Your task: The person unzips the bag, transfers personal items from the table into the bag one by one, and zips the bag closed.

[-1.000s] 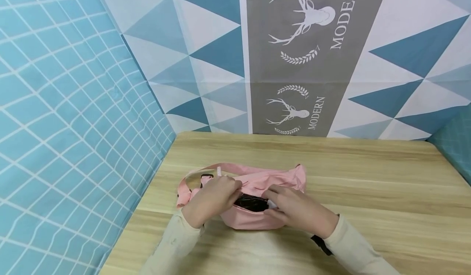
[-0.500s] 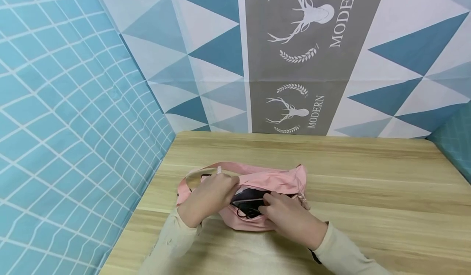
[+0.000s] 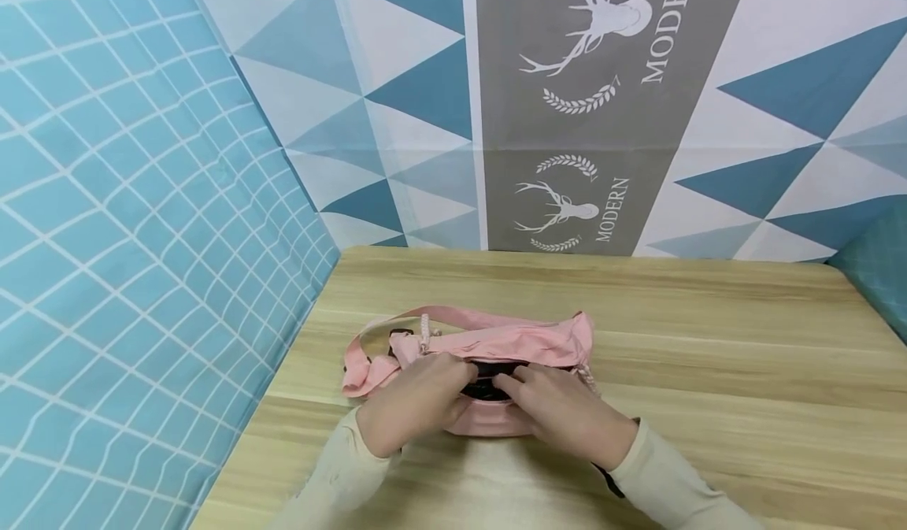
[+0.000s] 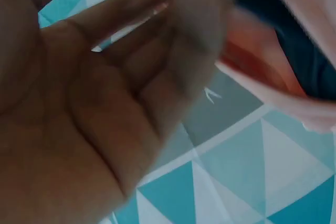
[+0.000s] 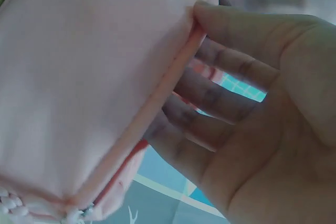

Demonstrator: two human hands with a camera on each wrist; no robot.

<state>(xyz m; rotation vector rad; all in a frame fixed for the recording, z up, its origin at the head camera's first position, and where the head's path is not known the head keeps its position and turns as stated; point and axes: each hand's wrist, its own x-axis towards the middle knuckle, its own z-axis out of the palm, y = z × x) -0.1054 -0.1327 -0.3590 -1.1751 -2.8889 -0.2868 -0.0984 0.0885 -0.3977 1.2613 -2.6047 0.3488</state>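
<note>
A pink waist bag (image 3: 524,342) lies on the table with its mouth spread, showing a dark inside (image 3: 489,391). My left hand (image 3: 413,404) grips the bag at the left end of the opening; in the left wrist view its blurred fingers (image 4: 157,82) reach the pink rim. From the right, my right hand (image 3: 574,410) holds the other end of the mouth. The right wrist view shows that thumb and fingers pinching the bag's seamed edge (image 5: 152,103). What lies inside is too dark to make out, and the fingertips partly cover it.
The bag's pink strap (image 3: 453,317) loops behind and left, with a black buckle (image 3: 401,331). Braided cords (image 3: 425,333) hang at the opening's ends. Wooden table (image 3: 708,341) surrounds the bag; a patterned wall (image 3: 418,120) stands behind and blue gridded cloth (image 3: 142,223) at left.
Both hands have stayed at the bag's mouth. The opening gaped wider half a second ago and looks narrower now. The left hand has shifted slightly right, closer to the right hand.
</note>
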